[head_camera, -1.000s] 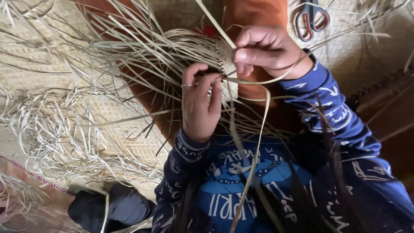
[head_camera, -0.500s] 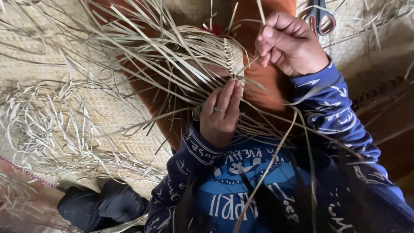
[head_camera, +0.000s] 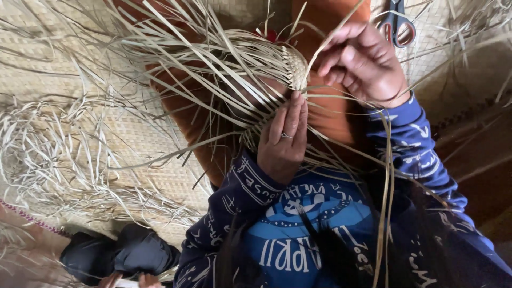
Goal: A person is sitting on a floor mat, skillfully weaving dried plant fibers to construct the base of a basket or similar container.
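Woven straw piece [head_camera: 266,64] between both hands

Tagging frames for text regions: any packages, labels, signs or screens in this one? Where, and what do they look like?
No packages, labels, signs or screens.
Only printed matter: white lettering and a light-blue round graphic on the dark-blue sweatshirt, bottom centre, running up both sleeves.
Left hand rests on the half-woven straw piece; right hand pinches a strand.
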